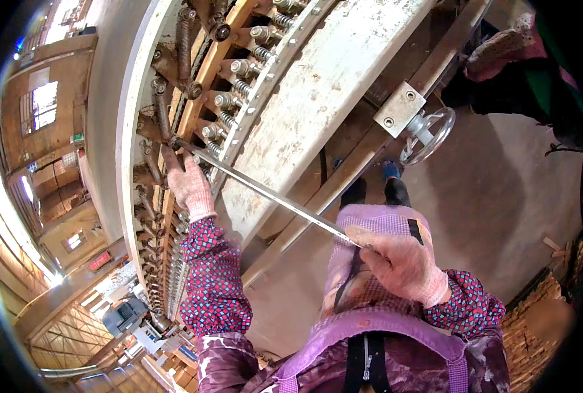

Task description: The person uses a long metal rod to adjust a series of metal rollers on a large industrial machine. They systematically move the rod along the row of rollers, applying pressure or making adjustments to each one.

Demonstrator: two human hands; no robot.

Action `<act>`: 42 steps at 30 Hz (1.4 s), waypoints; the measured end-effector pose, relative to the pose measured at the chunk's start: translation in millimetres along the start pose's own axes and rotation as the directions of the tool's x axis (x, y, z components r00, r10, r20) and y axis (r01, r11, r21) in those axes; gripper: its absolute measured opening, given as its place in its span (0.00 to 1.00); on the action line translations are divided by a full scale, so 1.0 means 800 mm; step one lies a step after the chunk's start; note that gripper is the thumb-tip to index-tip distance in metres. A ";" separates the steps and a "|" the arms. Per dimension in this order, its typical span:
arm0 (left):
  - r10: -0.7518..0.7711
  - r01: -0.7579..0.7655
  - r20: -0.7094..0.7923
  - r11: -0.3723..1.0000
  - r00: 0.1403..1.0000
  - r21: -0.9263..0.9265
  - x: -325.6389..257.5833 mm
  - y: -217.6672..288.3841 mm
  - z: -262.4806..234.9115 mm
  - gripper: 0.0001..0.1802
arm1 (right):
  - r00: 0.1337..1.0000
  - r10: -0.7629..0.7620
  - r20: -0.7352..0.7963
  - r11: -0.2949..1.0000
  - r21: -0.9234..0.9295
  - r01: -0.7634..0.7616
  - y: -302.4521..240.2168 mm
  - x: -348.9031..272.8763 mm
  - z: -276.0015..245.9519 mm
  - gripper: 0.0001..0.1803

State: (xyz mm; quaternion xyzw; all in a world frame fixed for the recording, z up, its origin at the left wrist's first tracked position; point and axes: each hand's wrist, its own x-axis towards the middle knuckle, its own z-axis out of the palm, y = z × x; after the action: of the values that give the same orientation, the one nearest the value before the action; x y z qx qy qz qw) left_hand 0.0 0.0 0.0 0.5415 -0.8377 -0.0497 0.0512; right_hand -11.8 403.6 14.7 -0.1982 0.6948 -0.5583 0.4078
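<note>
With the right hand [399,259] clenched round its near end, the bar [272,194] runs up-left across the pale beam [324,85], its tip past the beam's left edge, nearer the left hand [190,183], whose fingers meet it, pinch unclear.

Rod [272,190] between left hand [190,185] and right hand [406,261]; spring row [242,87] left of beam [324,82]; handwheel [443,140] right of beam

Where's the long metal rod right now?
In the head view, the metal rod slants across the centre, from the right hand near the purple apron up-left to the machine, beside the left hand.
</note>
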 end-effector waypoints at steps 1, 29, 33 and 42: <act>-0.025 0.025 0.020 0.999 1.000 -0.032 0.004 -0.005 0.003 0.33 | 1.000 -0.006 0.003 1.000 0.013 0.006 -0.001 0.000 -0.002 0.18; 0.065 -0.068 -0.033 0.991 0.997 -0.113 0.005 -0.005 0.005 0.34 | 0.964 0.222 0.145 0.975 -0.029 -0.220 -0.043 0.004 -0.003 0.19; 0.128 -0.139 -0.078 0.977 0.989 -0.161 -0.001 -0.004 -0.001 0.34 | 0.985 0.124 0.116 0.992 -0.002 -0.124 -0.027 0.006 0.015 0.20; 0.059 -0.061 -0.021 0.995 0.998 -0.078 0.006 -0.008 0.001 0.37 | 0.981 -0.115 0.154 0.988 -0.088 0.130 -0.011 0.006 0.005 0.11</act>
State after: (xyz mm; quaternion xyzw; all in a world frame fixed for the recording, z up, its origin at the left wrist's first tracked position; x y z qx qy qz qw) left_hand 3.5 -6.6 -1.8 0.5140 -0.8505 -0.0759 0.0817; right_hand -13.4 395.2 21.4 -0.3013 0.6756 -0.5314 0.4128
